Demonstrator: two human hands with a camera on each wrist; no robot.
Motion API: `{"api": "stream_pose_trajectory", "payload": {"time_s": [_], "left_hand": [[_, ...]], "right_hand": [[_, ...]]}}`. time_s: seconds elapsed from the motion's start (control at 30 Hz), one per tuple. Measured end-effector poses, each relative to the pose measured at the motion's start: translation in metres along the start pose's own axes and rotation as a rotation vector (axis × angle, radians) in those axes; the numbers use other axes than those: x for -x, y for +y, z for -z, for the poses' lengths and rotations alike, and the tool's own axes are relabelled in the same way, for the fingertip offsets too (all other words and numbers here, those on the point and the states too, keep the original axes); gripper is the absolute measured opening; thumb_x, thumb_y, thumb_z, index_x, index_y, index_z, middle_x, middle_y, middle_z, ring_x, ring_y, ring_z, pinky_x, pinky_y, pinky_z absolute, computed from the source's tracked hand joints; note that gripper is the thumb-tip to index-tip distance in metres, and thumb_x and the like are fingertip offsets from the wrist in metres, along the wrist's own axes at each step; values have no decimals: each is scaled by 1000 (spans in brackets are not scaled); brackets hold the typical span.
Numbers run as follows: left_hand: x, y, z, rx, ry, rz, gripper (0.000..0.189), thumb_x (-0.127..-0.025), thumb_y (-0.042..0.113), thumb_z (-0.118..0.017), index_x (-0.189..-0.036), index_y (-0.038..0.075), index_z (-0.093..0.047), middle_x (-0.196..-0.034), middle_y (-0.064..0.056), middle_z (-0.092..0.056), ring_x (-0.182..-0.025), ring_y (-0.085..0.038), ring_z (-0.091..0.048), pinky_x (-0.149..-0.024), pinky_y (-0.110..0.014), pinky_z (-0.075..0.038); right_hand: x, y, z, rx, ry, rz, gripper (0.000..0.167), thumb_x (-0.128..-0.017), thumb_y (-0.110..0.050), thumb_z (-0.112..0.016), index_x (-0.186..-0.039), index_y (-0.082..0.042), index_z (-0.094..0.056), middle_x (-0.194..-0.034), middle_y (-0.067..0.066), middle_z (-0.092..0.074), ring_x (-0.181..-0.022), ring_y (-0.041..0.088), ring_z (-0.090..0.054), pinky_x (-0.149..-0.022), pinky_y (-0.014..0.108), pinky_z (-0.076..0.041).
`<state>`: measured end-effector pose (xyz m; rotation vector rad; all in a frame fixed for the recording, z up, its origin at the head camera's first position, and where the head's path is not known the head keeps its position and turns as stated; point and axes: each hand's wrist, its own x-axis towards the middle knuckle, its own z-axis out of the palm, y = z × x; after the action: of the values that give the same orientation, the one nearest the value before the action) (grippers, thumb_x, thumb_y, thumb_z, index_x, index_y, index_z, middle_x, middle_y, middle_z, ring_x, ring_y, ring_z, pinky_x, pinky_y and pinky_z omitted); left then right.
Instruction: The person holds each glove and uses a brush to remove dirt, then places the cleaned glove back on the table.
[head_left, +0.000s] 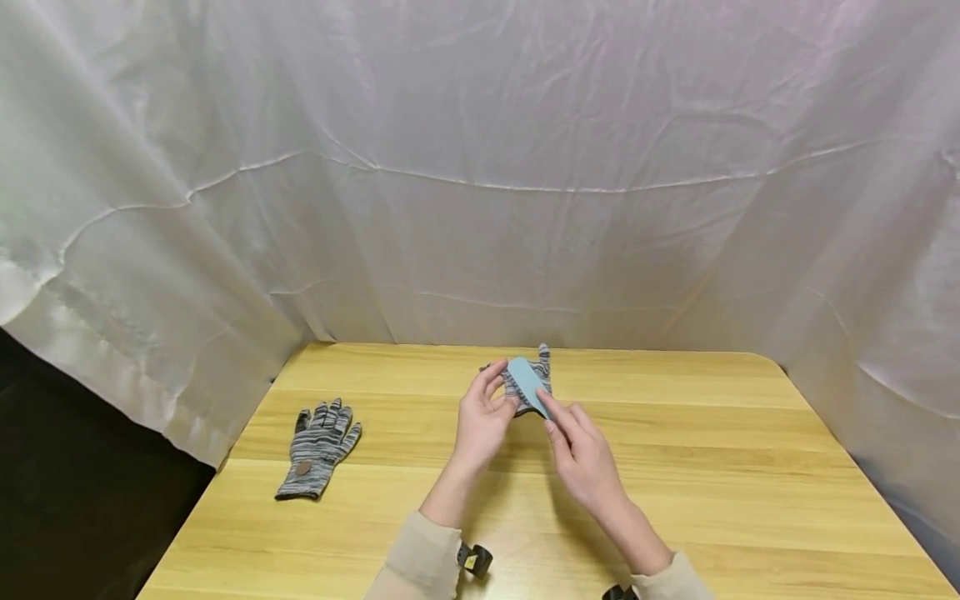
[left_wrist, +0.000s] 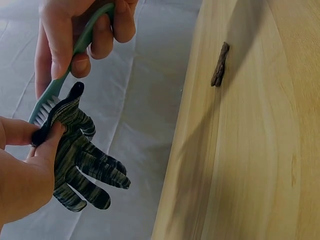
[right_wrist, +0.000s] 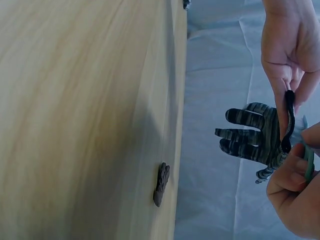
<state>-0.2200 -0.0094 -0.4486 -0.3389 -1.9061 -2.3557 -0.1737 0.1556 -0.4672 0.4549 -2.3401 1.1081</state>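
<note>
A grey-and-black striped knit glove (left_wrist: 82, 160) hangs above the table, fingers pointing away in the left wrist view. My left hand (head_left: 483, 423) pinches it at the dark cuff (right_wrist: 289, 120) between thumb and fingers. My right hand (head_left: 587, 460) grips the handle of a light teal brush (head_left: 527, 382), index finger laid along it. White bristles (left_wrist: 46, 109) face the cuff's edge, right at it in the left wrist view. The head view shows only the brush's flat back, which covers part of the glove.
A second striped glove (head_left: 318, 450) lies flat at the table's left, with a round brown spot (head_left: 303, 467) near its cuff. On the wooden table (head_left: 712, 467) sits a small dark-brown lump (left_wrist: 220, 64), seen in both wrist views. A pale curtain (head_left: 480, 233) hangs behind the table.
</note>
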Motion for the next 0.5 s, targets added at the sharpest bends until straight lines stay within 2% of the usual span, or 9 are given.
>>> {"api": "stream_pose_trajectory", "payload": {"time_s": [0.17, 0.5], "left_hand": [[0, 1, 0, -1, 2, 11, 60, -93, -15, -57, -151, 1, -48, -153, -27, -47, -117, -42, -67, -94, -27, -58], [1, 2, -1, 33, 16, 24, 59, -94, -14, -57, -151, 1, -49, -153, -27, -47, -117, -40, -67, -95, -28, -58]], "right_hand": [[-1, 0, 1, 3, -7, -23, 49, -100, 1, -64, -147, -15, -61, -89, -5, -52, -64, 3, -41, -53, 22, -42], [-2, 3, 1, 0, 41, 13, 49, -98, 3, -65, -144, -13, -64, -88, -3, -54, -62, 2, -40, -50, 22, -41]]}}
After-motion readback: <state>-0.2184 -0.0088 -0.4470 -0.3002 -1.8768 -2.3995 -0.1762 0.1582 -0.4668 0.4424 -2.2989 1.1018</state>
